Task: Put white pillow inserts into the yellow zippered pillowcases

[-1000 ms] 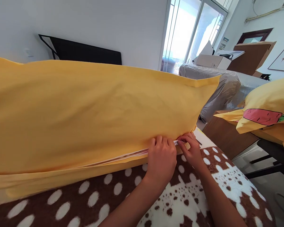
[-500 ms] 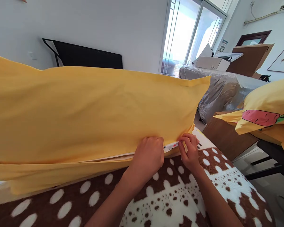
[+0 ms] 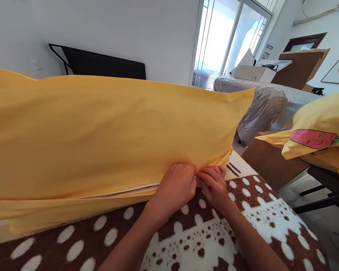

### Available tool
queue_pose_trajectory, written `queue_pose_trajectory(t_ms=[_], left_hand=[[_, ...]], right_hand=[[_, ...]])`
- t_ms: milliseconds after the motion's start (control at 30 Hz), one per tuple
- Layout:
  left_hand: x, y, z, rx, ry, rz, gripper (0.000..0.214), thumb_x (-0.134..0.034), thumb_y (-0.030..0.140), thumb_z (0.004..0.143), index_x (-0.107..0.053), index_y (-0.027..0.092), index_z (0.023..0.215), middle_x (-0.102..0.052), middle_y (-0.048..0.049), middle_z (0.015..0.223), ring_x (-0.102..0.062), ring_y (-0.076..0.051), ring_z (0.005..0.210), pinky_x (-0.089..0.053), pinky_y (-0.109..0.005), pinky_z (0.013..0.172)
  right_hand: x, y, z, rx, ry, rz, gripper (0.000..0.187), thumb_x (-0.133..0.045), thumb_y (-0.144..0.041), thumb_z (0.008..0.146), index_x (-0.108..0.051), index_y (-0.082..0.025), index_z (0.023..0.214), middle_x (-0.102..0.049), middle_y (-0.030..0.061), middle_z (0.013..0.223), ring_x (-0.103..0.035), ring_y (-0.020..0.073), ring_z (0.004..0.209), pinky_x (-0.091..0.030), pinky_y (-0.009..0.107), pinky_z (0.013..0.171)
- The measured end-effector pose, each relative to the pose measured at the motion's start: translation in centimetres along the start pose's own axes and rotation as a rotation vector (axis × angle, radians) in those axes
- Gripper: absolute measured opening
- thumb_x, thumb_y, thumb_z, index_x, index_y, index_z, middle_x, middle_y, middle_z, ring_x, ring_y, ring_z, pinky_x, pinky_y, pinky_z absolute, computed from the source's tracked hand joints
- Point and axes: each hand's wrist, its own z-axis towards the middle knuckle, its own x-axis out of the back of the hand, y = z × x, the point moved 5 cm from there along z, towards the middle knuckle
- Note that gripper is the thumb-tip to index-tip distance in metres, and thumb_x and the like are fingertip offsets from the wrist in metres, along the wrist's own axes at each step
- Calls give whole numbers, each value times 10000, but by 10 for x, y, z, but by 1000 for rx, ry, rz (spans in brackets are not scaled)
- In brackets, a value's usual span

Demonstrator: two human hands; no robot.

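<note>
A long pillow in a yellow pillowcase [image 3: 107,131] stands on its edge across a brown blanket with white spots [image 3: 203,241]. Along its lower edge the case gapes and a white strip of the inner pillow [image 3: 130,190] shows. My left hand [image 3: 176,188] grips the yellow cloth at that lower edge, fingers curled. My right hand [image 3: 213,186] pinches the same edge right beside it, the two hands touching. What sits between the fingertips is hidden.
A second yellow pillow with a carrot print [image 3: 316,135] lies at the right on a wooden piece [image 3: 268,158]. Behind are a plastic-covered sofa [image 3: 260,101] with boxes [image 3: 254,71], a black panel [image 3: 101,66] against the wall, and glass doors [image 3: 226,37].
My right hand has slid left along the lower edge until it meets my left hand. The small white and red bit seen between them earlier is now covered.
</note>
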Motion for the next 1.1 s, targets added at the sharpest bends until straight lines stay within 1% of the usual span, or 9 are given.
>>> queue_pose_trajectory(t_ms=[133,233,367,533,700,767,933,1000,1100], left_hand=[[-1,8,-2,61,35,132,242,-375,125,855,-607,142,788,-646,-88,818,-591,-224,784,-410,-337,691],[0,13,-7,115,81,279,270,-357,93,832,-627,119,829,-635,-121,861,-572,-281,900,-416,-405,779],[6,12,-12,149,86,373,260,-382,64,783,-630,110,845,-622,-132,869,-560,-300,917,-424,-425,785],[9,5,-17,163,24,448,272,-408,25,738,-611,121,893,-603,-138,951,-556,-315,950,-435,-422,777],[9,-18,-40,210,-2,507,290,-384,-17,727,-573,132,889,-610,-107,878,-584,-288,880,-428,-390,735],[12,-28,-53,194,64,555,267,-388,-17,733,-567,147,844,-600,-85,812,-585,-265,815,-411,-364,685],[15,-35,-80,2,357,715,185,-455,13,755,-550,171,736,-544,-39,697,-525,-210,684,-346,-325,634],[13,-39,-86,-16,410,712,164,-480,23,754,-546,170,723,-532,-33,685,-502,-201,668,-335,-323,640],[10,-44,-91,-9,432,635,153,-497,23,752,-551,166,743,-532,-26,686,-494,-195,668,-338,-323,663]], right_hand=[[-3,3,-1,-25,-9,21,120,-522,-133,880,-608,-204,923,-645,24,846,-523,151,778,-333,345,780],[-6,7,-3,-55,-28,55,112,-501,-138,886,-593,-196,910,-618,33,832,-504,159,778,-344,343,771],[-8,8,-3,-66,-36,72,108,-501,-132,883,-586,-188,918,-603,40,843,-496,166,806,-347,341,777],[-11,10,-1,-84,-72,63,126,-473,-168,903,-596,-190,915,-591,43,845,-489,170,826,-347,338,777],[-13,12,-3,-82,-71,69,118,-481,-169,899,-595,-193,912,-592,43,842,-483,177,830,-343,350,797],[-12,11,-3,-77,-66,76,114,-484,-165,897,-594,-194,913,-592,44,840,-485,179,828,-343,352,796],[-8,7,-3,-50,-42,77,121,-484,-150,892,-594,-197,914,-579,42,828,-495,176,804,-343,345,767],[-8,8,-4,-45,-44,75,123,-492,-149,887,-599,-200,921,-573,39,824,-497,174,796,-345,347,765],[-9,10,-7,-43,-58,83,135,-498,-144,884,-603,-210,937,-577,40,839,-499,174,805,-354,353,771]])
